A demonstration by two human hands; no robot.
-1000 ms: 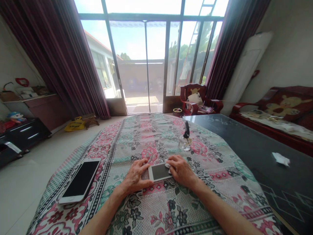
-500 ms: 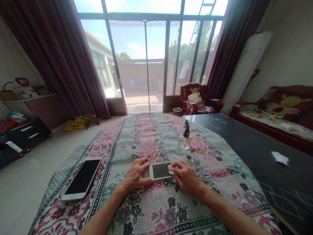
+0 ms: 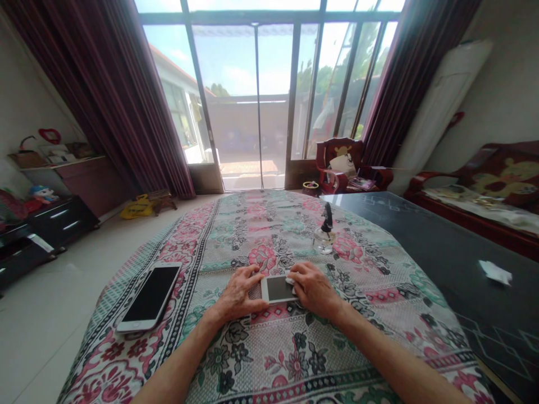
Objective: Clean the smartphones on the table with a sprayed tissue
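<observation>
A small white phone point(image 3: 277, 288) lies screen up on the floral cloth point(image 3: 269, 336) that covers the table. My left hand point(image 3: 241, 293) rests on the cloth with fingers spread, pinning the phone's left end. My right hand point(image 3: 312, 289) lies over the phone's right end, fingers curled on a small white wipe point(image 3: 290, 279) pressed to the screen. A larger white phone point(image 3: 150, 296) lies screen up to the left, apart from both hands.
A small clear spray bottle point(image 3: 324, 234) with a black top stands beyond the hands. The dark glass tabletop point(image 3: 446, 264) at the right bears a crumpled white tissue point(image 3: 496, 272). A red chair, a sofa and glass doors lie beyond.
My right hand has slid the wipe back and forth over the small phone's screen. The view has tilted down slightly. The left hand stays put.
</observation>
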